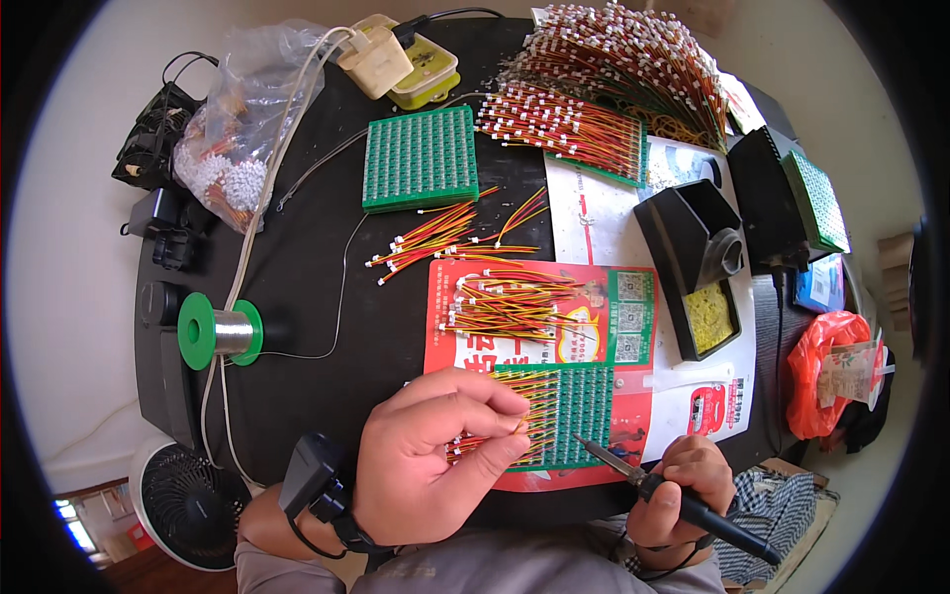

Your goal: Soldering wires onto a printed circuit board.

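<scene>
My left hand (pixel 435 450) pinches a thin wire lead over the left part of a green circuit board panel (pixel 591 416). Rows of red and yellow leads with white connectors stick out from that panel's left half, partly covered by my hand. In my right hand (pixel 688 490) is a soldering iron (pixel 708 520), its tip pointing left and touching or just above the panel; which one I cannot tell. Behind the panel, a pile of loose leads (pixel 515 305) lies on a red printed sheet (pixel 445 287). More loose leads (pixel 435 238) are scattered farther back.
A solder spool (pixel 235 332) stands at left, a fan (pixel 193 500) below it. Stacked green panels (pixel 420 158) and wired panels (pixel 604 89) sit at the back. To the right are a soldering iron stand (pixel 693 233) with yellow sponge (pixel 710 317) and a red plastic bag (pixel 826 371).
</scene>
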Motion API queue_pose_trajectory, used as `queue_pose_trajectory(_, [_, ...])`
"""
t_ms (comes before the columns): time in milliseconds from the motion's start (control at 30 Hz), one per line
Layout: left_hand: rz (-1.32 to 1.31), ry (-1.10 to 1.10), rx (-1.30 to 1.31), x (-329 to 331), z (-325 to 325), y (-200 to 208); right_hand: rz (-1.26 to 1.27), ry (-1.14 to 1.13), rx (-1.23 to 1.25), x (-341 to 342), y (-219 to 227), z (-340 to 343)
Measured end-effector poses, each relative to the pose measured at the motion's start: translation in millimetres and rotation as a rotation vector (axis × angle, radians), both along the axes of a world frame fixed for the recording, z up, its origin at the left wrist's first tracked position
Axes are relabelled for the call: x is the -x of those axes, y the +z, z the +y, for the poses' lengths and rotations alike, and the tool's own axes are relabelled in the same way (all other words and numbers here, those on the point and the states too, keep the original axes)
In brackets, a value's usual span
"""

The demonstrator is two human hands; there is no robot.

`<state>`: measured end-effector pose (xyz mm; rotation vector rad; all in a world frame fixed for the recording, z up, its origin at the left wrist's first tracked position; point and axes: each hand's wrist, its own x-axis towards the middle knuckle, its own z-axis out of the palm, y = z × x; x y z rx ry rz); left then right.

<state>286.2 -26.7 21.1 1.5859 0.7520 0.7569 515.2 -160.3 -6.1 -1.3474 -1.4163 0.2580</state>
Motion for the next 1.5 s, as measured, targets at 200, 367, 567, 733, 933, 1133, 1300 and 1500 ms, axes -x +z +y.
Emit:
queue_pose_trajectory(200, [0.015,0.093,0.232,-7,-6,13,-0.008,0.021,0.017,-2,0,0])
queue_pose_trajectory(367, [0.088,0.038,0.092,-6,-2,16,-0.015,0.025,0.013,-3,0,-1])
queue_pose_trajectory(567, [0.107,0.051,-0.197,-10,-2,9,-0.016,0.033,0.003,-4,0,-1])
queue_pose_trajectory(733, [0.226,0.012,-0.429,-15,-18,3,0.011,-0.061,0.001,2,-2,1])
queue_pose_trajectory(933, [0.268,0.002,-0.740,-22,-38,-18,-0.001,0.077,-0.023,-5,-3,4])
queue_pose_trajectory(1133, [0.385,0.010,-0.807,-15,-41,-20,0.014,0.064,-0.035,0,-1,5])
queue_pose_trajectory(1300, [0.395,-0.003,-0.777,-17,-41,-24,0.003,0.103,0.006,0,0,4])
queue_pose_trajectory(1500, [0.404,-0.036,-0.733,-18,-36,-19,-0.016,0.116,0.018,2,3,8])
